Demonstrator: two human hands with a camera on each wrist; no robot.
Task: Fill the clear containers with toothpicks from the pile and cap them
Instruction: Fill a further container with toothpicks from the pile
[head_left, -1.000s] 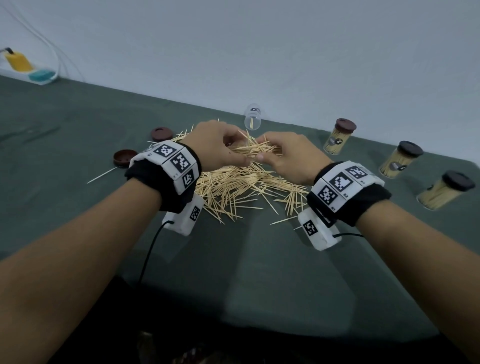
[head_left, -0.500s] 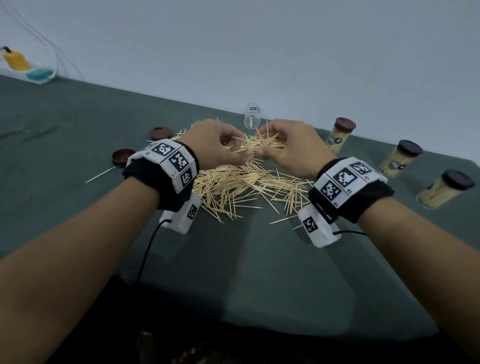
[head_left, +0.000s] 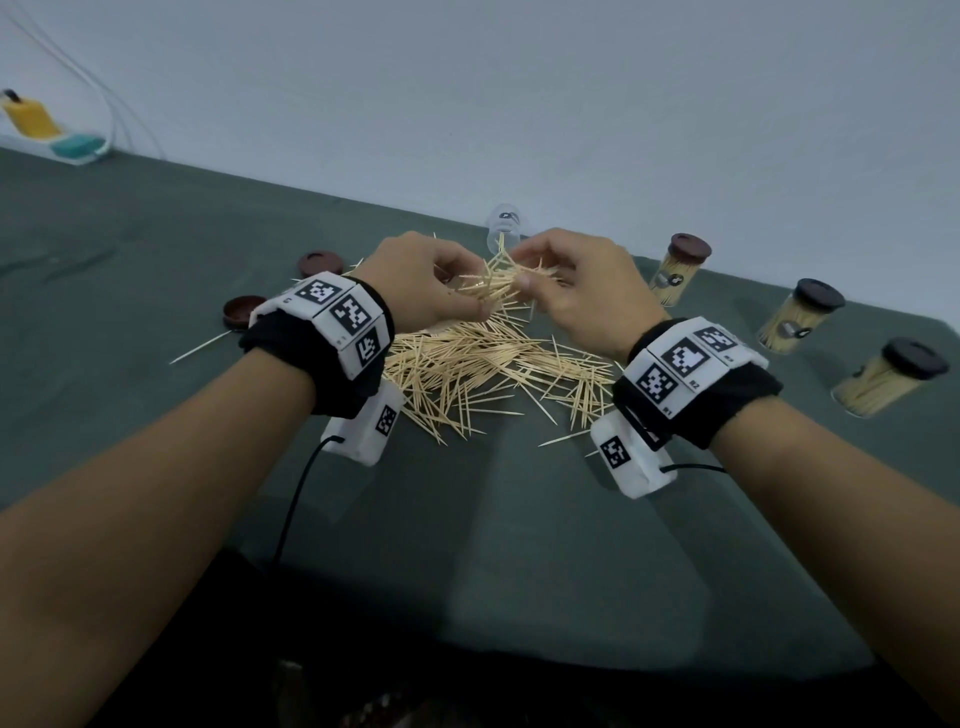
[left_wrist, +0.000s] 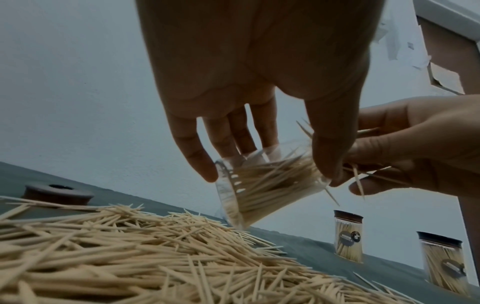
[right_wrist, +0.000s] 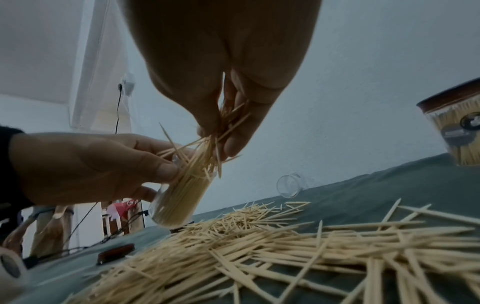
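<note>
My left hand (head_left: 431, 291) grips a clear container (left_wrist: 262, 189) partly full of toothpicks, tilted above the pile (head_left: 483, 369); the same container (right_wrist: 179, 197) shows in the right wrist view. My right hand (head_left: 576, 291) pinches a bunch of toothpicks (right_wrist: 221, 131) at the container's mouth, with some tips sticking out sideways. An empty clear container (head_left: 503, 231) lies on its side behind the hands. Two brown caps (head_left: 320, 262) (head_left: 244, 310) lie loose to the left of the pile.
Three capped, filled containers (head_left: 678, 267) (head_left: 800, 322) (head_left: 883, 384) stand in a row at the right on the green cloth. A yellow item on a white tray (head_left: 36, 127) sits at the far left by the wall. Wrist cables trail toward the table's near edge.
Both hands have risen off the pile together. The right hand has carried its bunch of toothpicks up to the mouth of the container held in the left hand.
</note>
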